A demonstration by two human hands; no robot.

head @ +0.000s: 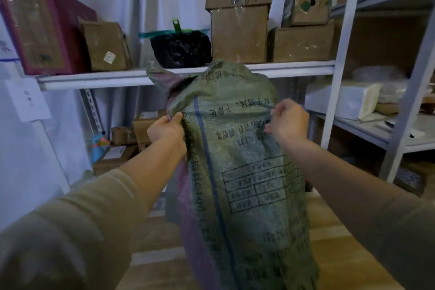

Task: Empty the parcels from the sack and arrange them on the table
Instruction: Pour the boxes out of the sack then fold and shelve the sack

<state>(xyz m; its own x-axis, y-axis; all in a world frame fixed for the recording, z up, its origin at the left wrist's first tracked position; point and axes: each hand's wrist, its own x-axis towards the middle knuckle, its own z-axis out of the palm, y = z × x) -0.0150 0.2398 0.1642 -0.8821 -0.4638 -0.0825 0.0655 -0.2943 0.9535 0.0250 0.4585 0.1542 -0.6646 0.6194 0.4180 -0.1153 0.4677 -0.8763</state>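
A green woven sack [237, 160] with upside-down black print and a blue stripe hangs upright in front of me, its top reaching the shelf edge. My left hand [167, 130] grips the sack's left edge, fingers curled into the fabric. My right hand [288, 120] pinches a fold on the sack's right side at about the same height. The sack's lower end drops out of view at the bottom. Whatever is inside it is hidden.
A white metal shelf [94, 77] behind the sack carries several cardboard boxes [239, 26], a red box [40, 28] and a black bagged parcel [180, 47]. More boxes [124, 146] lie low at the left. A second rack [388, 125] stands at the right. Wooden floor [329, 231] lies below.
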